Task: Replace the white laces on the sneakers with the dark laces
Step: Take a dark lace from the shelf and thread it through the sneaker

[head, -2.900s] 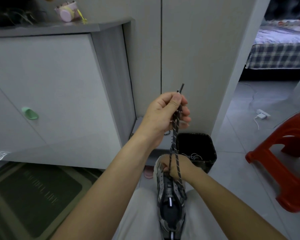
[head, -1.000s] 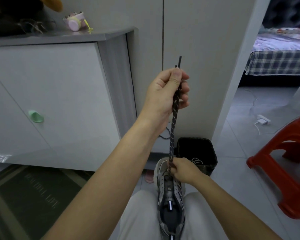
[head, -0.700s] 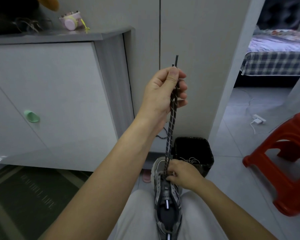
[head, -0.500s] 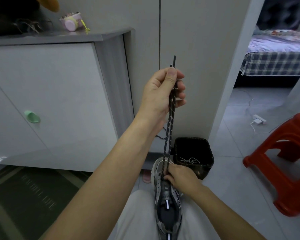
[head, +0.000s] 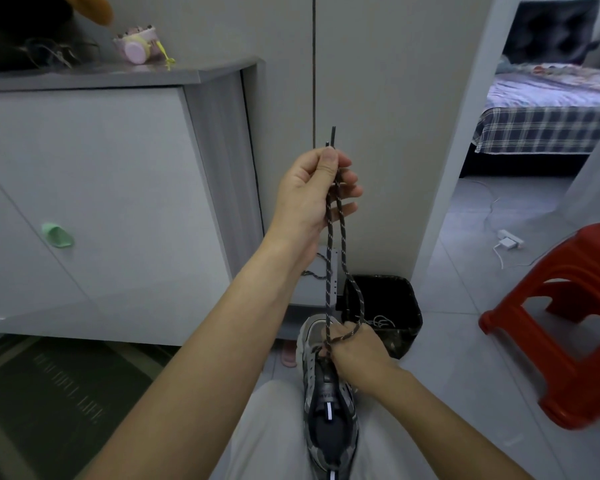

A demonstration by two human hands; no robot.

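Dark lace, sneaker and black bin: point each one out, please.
dark lace [head: 343,237], head view, looser strand, mid-length.
sneaker [head: 327,393], head view, its tongue.
black bin [head: 395,296], head view, inner back wall.

White cabinet [head: 101,202], grey top, green handle [head: 58,234]; pale panelled wall [head: 378,98]; grey tiled floor [head: 465,341]; dark doormat [head: 49,393]; red plastic stool [head: 586,258]; plaid-skirted bed [head: 541,129] through doorway, far right.

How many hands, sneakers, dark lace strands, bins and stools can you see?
hands: 2, the left hand and the right hand
sneaker: 1
dark lace strands: 2
black bin: 1
red stool: 1
Total: 7
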